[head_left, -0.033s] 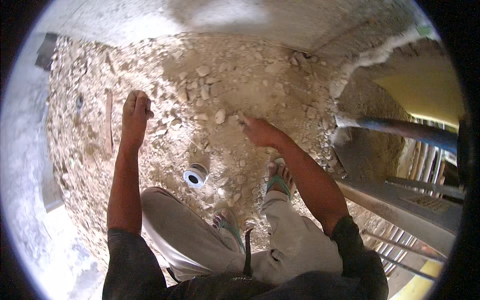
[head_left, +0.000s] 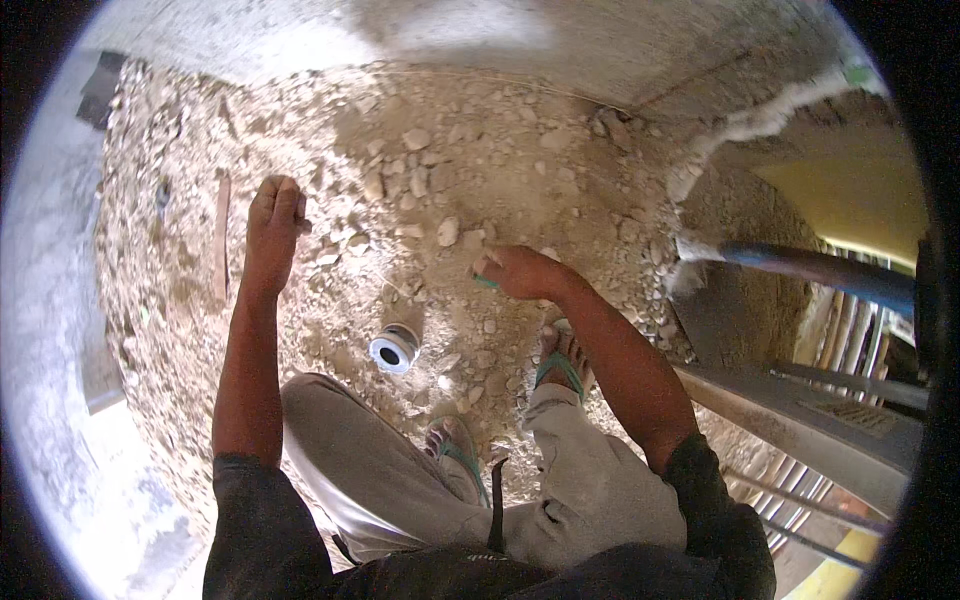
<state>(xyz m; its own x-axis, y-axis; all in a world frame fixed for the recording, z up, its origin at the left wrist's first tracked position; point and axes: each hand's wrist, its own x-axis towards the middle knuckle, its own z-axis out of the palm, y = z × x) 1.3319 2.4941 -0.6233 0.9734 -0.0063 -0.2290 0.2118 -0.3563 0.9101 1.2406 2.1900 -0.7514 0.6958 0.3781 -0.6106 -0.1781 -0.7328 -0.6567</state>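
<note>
The left hand and right hand are hanging well apart above stony ground; the left is making a fist, its contents not showing; the right is curling at a small green thing, its grip looking unclear; a white roll is sitting untouched between them, nearer the body; nothing finished is showing, so what is remaining I cannot tell

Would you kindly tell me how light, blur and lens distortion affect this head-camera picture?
In the head view, glare burns the lower left nearly white; in the head view, sunlight brightens the gravel at left, while shade surrounds the right hand; also in the head view, gravel looks smeared toward the left rim, and the fisheye lens leaves black corners.
</note>
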